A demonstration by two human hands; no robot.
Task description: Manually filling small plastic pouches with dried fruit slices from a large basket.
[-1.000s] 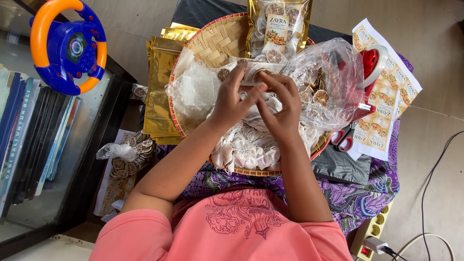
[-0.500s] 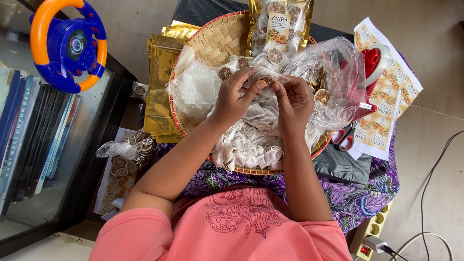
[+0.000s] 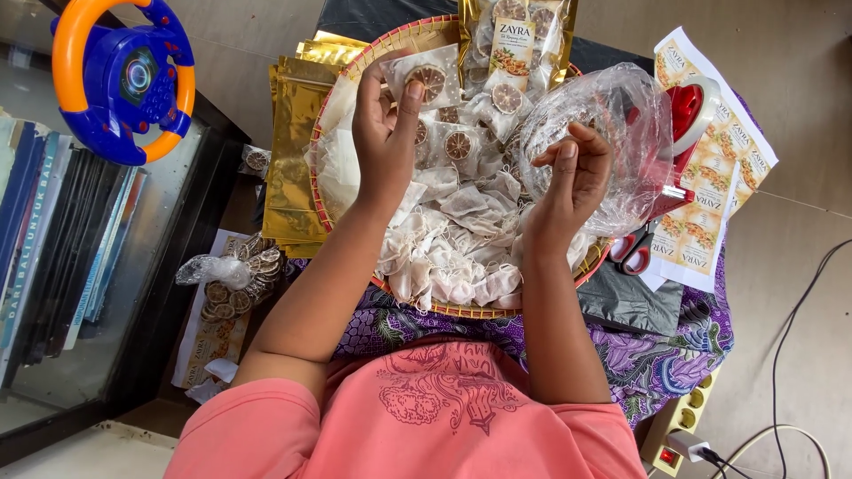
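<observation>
Small translucent sachet [image 3: 424, 78] with a dried citrus slice inside, held up over the far-left part of the woven tray [image 3: 390, 46]; left hand [image 3: 383, 133] pinches it, thumb pressed on the sachet's lower edge, the other fingers behind it; grip closed on the sachet, though how firmly cannot be told.

Right hand [image 3: 572, 173] raised beside it, well apart from the sachet; fingers curled loosely together, fingertips near the thumb; appears empty, though a small item between the tips cannot be ruled out.

Below both hands: heap of filled white sachets [image 3: 453, 257] covering the tray, a few slices showing through; clear plastic bag [image 3: 612, 133] of dried slices at the tray's right side, just behind the right hand.

Handling judgement: the sachet is thin and light, so hold it by the edge, not across the slice, to avoid crushing it; keep it over the tray in case it slips.

Around: gold foil pouches [image 3: 297, 160] left of the tray; red tape dispenser [image 3: 688, 111] and printed label sheets [image 3: 719, 168] on the right; toy steering wheel [image 3: 120, 75] at far left.
</observation>
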